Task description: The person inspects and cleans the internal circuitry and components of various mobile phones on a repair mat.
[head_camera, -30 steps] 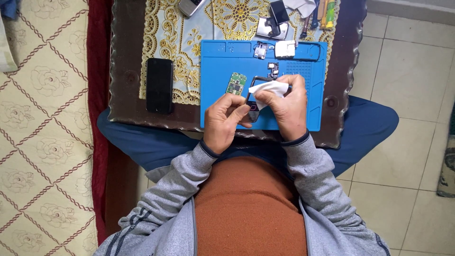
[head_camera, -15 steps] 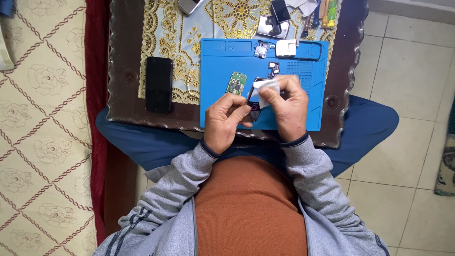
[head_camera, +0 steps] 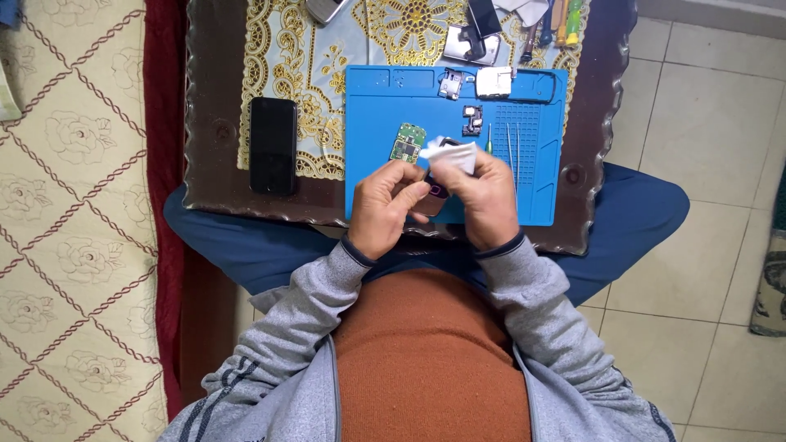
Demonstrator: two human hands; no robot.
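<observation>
A small dark phone part (head_camera: 435, 193) is gripped between both hands over the near half of the blue work mat (head_camera: 368, 188). The left hand (head_camera: 386, 206) is closed around its left side, and the right hand (head_camera: 485, 200) is closed on a white cloth (head_camera: 455, 154) that is pressed against the part's top edge.

Compared with half a second ago, the white cloth has been drawn in closer above the right hand's fingers and appears more bunched; a second ago it lay flatter and spread further toward the right. This is judged to mean that a wiping stroke across the part is under way, with the grip of both hands unchanged.

Just beyond the left hand's fingertips, the green circuit board (head_camera: 407, 142) has stayed where it was on the mat. Well to the left of that hand, the black phone (head_camera: 273, 145) has been left untouched on the table (head_camera: 214, 98).
</observation>
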